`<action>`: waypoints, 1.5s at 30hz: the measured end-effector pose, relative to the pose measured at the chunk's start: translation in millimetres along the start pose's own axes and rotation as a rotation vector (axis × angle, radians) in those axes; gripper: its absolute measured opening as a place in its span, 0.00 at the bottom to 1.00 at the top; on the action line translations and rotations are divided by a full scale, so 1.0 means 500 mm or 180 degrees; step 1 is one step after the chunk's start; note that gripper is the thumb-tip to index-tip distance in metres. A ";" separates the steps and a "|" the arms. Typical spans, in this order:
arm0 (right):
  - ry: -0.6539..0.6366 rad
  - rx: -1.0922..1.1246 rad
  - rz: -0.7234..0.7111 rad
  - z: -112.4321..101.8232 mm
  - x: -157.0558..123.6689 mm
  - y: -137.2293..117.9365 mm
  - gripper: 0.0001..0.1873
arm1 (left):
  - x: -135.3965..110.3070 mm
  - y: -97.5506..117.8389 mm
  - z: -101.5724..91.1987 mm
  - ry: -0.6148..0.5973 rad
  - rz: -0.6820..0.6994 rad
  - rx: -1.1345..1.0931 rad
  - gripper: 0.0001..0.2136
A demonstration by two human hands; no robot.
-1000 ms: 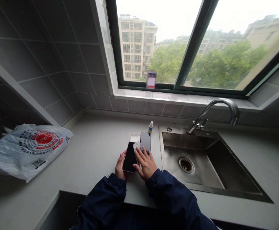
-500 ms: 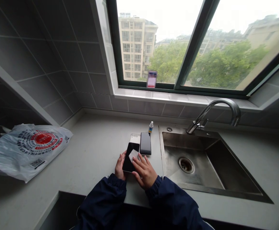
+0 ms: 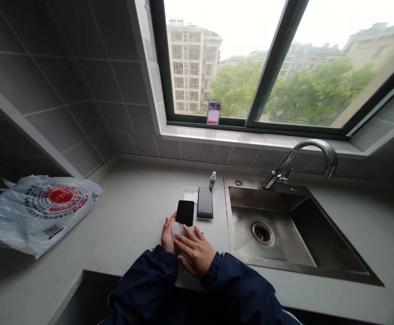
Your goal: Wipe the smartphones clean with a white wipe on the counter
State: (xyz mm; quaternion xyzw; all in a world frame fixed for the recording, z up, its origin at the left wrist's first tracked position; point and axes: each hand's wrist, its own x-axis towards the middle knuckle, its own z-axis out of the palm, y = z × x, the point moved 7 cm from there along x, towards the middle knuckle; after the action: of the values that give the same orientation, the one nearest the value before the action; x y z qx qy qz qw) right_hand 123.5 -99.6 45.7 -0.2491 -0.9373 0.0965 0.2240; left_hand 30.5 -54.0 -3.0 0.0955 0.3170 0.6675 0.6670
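Note:
A black phone (image 3: 185, 213) lies on the grey counter, and my left hand (image 3: 167, 234) grips its near left edge. My right hand (image 3: 193, 252) lies flat over the phone's lower half, fingers pressed on a small white wipe (image 3: 178, 229) that shows only at its edge. A second black phone (image 3: 205, 203) rests just beyond, beside a pale clear sheet (image 3: 190, 195). A small dropper bottle (image 3: 212, 180) with a blue label stands behind them near the sink rim.
A steel sink (image 3: 285, 230) with a curved tap (image 3: 305, 160) sits to the right. A printed white plastic bag (image 3: 37, 212) lies on the counter at far left. A small blurred item (image 3: 214, 113) stands on the window sill. The counter's front edge is right under my wrists.
My right hand has slid the white wipe down the phone's screen toward me, from its top end to its near end. My left hand stayed on the phone's edge.

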 end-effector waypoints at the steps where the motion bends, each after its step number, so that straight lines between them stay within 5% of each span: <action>1: -0.0024 -0.0014 0.0028 0.004 0.000 0.000 0.26 | -0.001 0.001 0.002 -0.0002 -0.0017 0.0009 0.30; 9: -0.0188 -0.0077 0.0220 0.011 0.006 0.007 0.30 | 0.005 -0.012 0.004 -0.0302 -0.0043 -0.0174 0.31; 15: -0.0101 -0.0265 0.0307 0.004 0.022 0.027 0.31 | 0.023 -0.040 -0.031 -0.0365 -0.0295 -0.0155 0.35; 19: 0.0026 -0.0426 0.0449 -0.009 0.039 0.049 0.33 | 0.033 -0.041 -0.048 -0.0278 -0.0093 0.0043 0.34; 28: 0.0232 -0.0636 0.0809 -0.035 0.077 0.081 0.34 | 0.019 -0.024 -0.005 -0.0687 0.0350 0.0643 0.31; 35: 0.0363 -0.0692 0.1122 -0.043 0.087 0.109 0.36 | 0.004 -0.031 0.003 -0.0931 -0.0171 0.1207 0.37; 41: 0.0478 -0.0617 0.1190 -0.033 0.072 0.107 0.35 | 0.011 -0.030 -0.002 -0.0791 -0.0118 0.0973 0.34; 45: 0.0461 -0.0501 0.1140 -0.018 0.055 0.086 0.35 | 0.019 -0.017 -0.002 -0.0671 0.0328 0.0542 0.27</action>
State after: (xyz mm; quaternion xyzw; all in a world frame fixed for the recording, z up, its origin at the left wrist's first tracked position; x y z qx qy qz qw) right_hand 124.5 -47.8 51.3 -0.4348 -0.8641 0.0430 0.2499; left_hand 36.1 -46.2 -11.3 0.2375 0.2953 0.6579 0.6509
